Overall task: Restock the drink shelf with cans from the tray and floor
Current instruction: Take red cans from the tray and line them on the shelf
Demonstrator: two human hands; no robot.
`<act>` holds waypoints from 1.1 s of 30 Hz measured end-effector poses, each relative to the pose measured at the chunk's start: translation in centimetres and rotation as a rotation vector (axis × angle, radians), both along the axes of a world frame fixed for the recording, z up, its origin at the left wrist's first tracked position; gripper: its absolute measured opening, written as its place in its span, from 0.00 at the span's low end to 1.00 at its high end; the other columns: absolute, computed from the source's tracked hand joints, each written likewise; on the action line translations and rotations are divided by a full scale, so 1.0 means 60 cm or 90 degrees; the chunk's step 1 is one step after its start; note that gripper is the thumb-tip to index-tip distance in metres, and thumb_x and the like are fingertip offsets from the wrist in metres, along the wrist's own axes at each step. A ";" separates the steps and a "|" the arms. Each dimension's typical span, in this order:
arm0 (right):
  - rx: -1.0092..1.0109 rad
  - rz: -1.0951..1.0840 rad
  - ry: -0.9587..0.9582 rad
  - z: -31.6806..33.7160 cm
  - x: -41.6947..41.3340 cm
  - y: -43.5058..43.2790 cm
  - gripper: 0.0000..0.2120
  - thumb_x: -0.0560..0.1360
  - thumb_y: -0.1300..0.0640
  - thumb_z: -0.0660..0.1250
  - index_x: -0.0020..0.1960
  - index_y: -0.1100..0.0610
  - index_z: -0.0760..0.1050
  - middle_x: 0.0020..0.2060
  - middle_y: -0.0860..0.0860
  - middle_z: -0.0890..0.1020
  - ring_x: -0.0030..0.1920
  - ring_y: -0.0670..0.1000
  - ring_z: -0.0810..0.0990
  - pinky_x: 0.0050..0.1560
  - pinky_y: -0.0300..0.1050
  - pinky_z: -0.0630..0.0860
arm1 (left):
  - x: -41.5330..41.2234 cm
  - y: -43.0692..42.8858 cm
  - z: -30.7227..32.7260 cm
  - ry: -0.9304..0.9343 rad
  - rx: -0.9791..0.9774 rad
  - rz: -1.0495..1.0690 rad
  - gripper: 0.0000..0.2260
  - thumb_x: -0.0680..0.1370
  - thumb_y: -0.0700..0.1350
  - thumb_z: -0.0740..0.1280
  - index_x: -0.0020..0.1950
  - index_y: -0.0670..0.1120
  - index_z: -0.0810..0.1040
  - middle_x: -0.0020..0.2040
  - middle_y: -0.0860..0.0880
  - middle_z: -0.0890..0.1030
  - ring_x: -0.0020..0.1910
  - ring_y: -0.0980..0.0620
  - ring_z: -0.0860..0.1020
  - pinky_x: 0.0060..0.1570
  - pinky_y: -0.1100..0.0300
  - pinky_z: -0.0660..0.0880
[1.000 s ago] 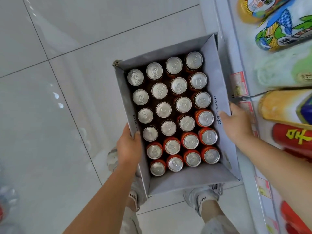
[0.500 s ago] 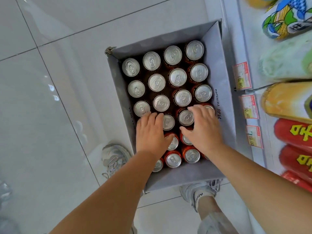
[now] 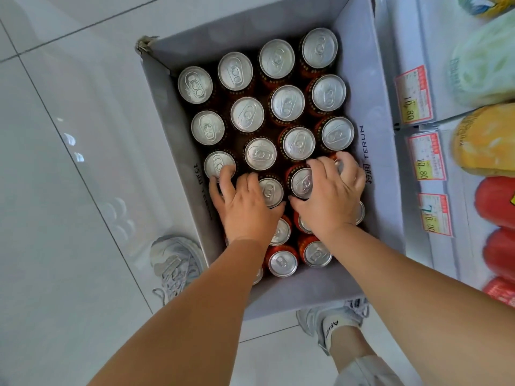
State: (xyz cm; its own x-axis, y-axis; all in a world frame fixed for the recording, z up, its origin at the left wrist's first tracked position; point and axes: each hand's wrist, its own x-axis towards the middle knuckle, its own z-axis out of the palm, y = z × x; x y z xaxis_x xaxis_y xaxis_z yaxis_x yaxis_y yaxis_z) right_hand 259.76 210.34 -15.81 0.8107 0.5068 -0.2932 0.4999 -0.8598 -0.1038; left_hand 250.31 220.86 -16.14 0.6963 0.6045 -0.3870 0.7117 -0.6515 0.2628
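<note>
Cans (image 3: 287, 103) stand upright in tight rows inside the grey cardboard tray (image 3: 367, 87), which sits on the white tiled floor (image 3: 69, 190) just beside the drink shelf (image 3: 443, 257) along its right edge. Both of my hands are down in the near half of the tray. My right hand (image 3: 331, 199) curls its thumb and fingers round the rim of one orange can (image 3: 302, 182) toward the tray's right edge. My left hand (image 3: 245, 207) lies over the tops near the left edge, fingers bent downward, one fingertip touching a silver lid (image 3: 220, 165); I cannot tell whether it grips anything beneath the palm. Price tags (image 3: 413, 96) line the shelf front, and my shoe (image 3: 175, 263) stands just beside the tray's near left corner.
</note>
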 end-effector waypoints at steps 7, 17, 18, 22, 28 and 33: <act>0.231 -0.177 0.240 0.187 0.007 -0.009 0.35 0.62 0.52 0.80 0.64 0.58 0.70 0.60 0.54 0.75 0.63 0.54 0.72 0.59 0.39 0.65 | 0.002 0.045 0.191 -0.084 -0.239 0.062 0.31 0.66 0.50 0.78 0.65 0.44 0.71 0.61 0.48 0.75 0.64 0.49 0.69 0.63 0.59 0.67; 0.432 -0.364 0.207 0.811 0.031 0.031 0.33 0.61 0.55 0.79 0.61 0.56 0.69 0.55 0.50 0.75 0.55 0.49 0.76 0.55 0.41 0.71 | 0.082 0.154 0.803 -0.216 -0.335 0.002 0.26 0.64 0.50 0.80 0.56 0.52 0.70 0.50 0.55 0.78 0.48 0.57 0.77 0.42 0.75 0.68; 0.462 -0.369 0.188 0.880 0.030 0.032 0.32 0.61 0.55 0.79 0.60 0.55 0.69 0.54 0.50 0.76 0.54 0.48 0.76 0.55 0.41 0.72 | 0.088 0.162 0.872 -0.235 -0.335 -0.022 0.26 0.64 0.51 0.80 0.56 0.52 0.71 0.49 0.56 0.78 0.47 0.58 0.77 0.42 0.75 0.68; 0.564 -0.412 0.120 1.130 0.013 0.020 0.30 0.61 0.56 0.79 0.58 0.48 0.69 0.51 0.44 0.77 0.51 0.40 0.77 0.51 0.32 0.72 | 0.102 0.173 1.128 -0.306 -0.346 -0.143 0.25 0.65 0.52 0.80 0.56 0.56 0.71 0.46 0.57 0.81 0.45 0.59 0.79 0.42 0.71 0.72; 0.749 -0.490 -0.005 1.395 -0.033 -0.032 0.28 0.63 0.57 0.80 0.56 0.45 0.69 0.50 0.41 0.78 0.48 0.34 0.77 0.46 0.28 0.72 | 0.126 0.130 1.399 -0.429 -0.439 -0.290 0.23 0.64 0.43 0.80 0.55 0.55 0.75 0.46 0.57 0.83 0.46 0.61 0.81 0.48 0.64 0.77; 0.823 -0.544 -0.124 1.518 -0.063 -0.107 0.29 0.58 0.53 0.81 0.54 0.43 0.71 0.49 0.44 0.81 0.46 0.38 0.80 0.47 0.45 0.80 | 0.148 0.044 1.533 -0.485 -0.537 -0.408 0.22 0.63 0.46 0.79 0.52 0.55 0.74 0.43 0.67 0.82 0.40 0.69 0.79 0.39 0.77 0.71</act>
State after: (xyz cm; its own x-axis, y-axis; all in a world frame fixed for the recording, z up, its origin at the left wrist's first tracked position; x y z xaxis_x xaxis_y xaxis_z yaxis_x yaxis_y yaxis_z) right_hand 255.97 203.91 75.28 0.9512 -0.2913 0.1016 0.0212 -0.2667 -0.9635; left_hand 259.20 223.53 75.84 0.9796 -0.1488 0.1351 -0.1701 -0.2555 0.9517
